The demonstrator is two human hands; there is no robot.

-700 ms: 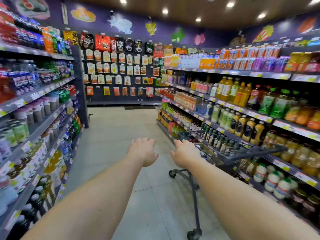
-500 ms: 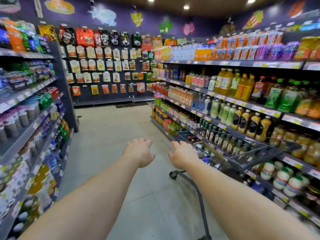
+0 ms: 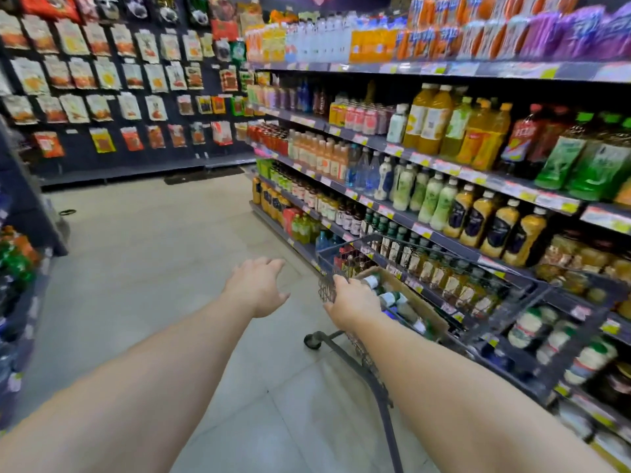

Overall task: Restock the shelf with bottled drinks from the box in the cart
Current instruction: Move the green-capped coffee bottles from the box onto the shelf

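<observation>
A person's right hand (image 3: 351, 298) reaches into the cart (image 3: 512, 302) toward bottles (image 3: 387, 297) in the cardboard box (image 3: 420, 302), grip unclear, left hand (image 3: 257, 288) open; next, lifting one bottle to the shelf (image 3: 454, 245).

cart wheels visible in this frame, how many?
1: a front caster wheel on the floor, below the cart basket's left end, left of the right hand. The other wheels may be hidden behind the right arm or out of frame.
</observation>
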